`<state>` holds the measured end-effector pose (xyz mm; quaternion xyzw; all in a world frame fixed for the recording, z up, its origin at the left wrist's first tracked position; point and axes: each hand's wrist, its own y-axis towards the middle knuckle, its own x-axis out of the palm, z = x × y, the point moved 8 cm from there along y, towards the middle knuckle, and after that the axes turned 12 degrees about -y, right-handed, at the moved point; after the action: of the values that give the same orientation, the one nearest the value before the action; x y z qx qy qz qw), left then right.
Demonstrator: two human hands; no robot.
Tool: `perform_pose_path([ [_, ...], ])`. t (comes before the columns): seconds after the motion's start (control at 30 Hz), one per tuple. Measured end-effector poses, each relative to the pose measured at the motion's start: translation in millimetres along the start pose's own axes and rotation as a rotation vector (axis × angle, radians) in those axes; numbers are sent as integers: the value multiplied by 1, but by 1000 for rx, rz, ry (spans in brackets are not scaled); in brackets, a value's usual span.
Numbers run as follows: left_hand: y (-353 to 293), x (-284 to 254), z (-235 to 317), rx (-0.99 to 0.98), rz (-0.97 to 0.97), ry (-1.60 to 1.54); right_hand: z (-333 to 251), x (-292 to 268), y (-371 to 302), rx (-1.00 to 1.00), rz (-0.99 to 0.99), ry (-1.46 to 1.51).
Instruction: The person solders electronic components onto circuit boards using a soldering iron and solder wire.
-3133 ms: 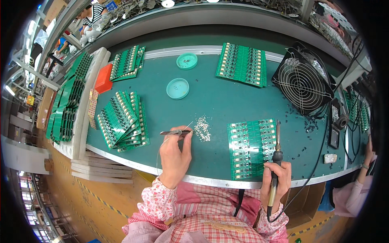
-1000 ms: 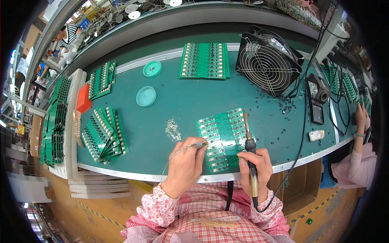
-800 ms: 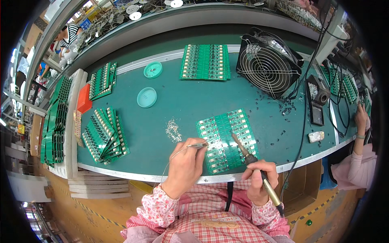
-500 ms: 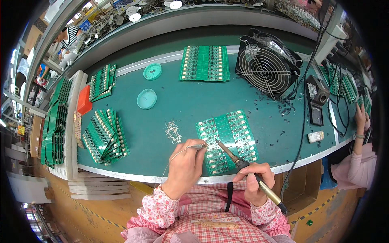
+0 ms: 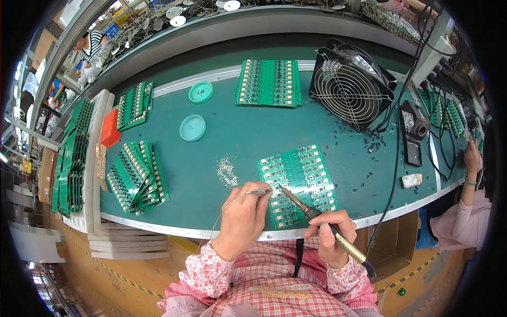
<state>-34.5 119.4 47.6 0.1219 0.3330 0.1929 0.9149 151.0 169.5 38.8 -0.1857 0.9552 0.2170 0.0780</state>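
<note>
A green circuit board panel [image 5: 297, 182] lies at the table's front edge, lined with rows of small components. My right hand [image 5: 334, 236] is closed round the handle of a soldering iron [image 5: 299, 203], whose tip points down at the panel's left half. Between the fingers of my left hand [image 5: 241, 217] is a thin metal solder feeder [image 5: 258, 192]. Solder wire [image 5: 224, 210] trails from its back end toward my wrist. The feeder's front end and the iron tip are close together over the panel; whether they touch is too small to tell.
Tiny pale parts [image 5: 227, 171] lie left of the panel, black bits [image 5: 373, 143] to its right. Beyond stand a fan [image 5: 348, 90], a stacked panel pile [image 5: 268, 83] and two turquoise lids [image 5: 192, 128]. Fanned panels [image 5: 138, 177] lie left, an iron stand [image 5: 414, 132] right. A co-worker's arm [image 5: 468, 179] shows far right.
The iron tip has moved slightly left and nearer to me, closer to the feeder's end. Both hands keep their holds. The whole view has shifted a little.
</note>
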Motion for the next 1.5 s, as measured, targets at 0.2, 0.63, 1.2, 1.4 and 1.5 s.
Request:
perform_pose_path([
  [0.2, -1, -1, -1, 17, 12, -4, 10, 7, 5, 161, -144, -72],
  [0.63, -2, 0, -2, 33, 20, -12, 7, 16, 9, 126, -209, -159],
  [1.2, 0, 0, -3, 12, 19, -16, -1, 18, 12, -41, -195, -193],
  [1.4, 2, -6, -6, -8, 25, -3, 7, 7, 9, 77, -74, -126],
  [1.5, 0, -6, -2, -36, 50, 11, 9, 0, 2, 118, -34, -167],
])
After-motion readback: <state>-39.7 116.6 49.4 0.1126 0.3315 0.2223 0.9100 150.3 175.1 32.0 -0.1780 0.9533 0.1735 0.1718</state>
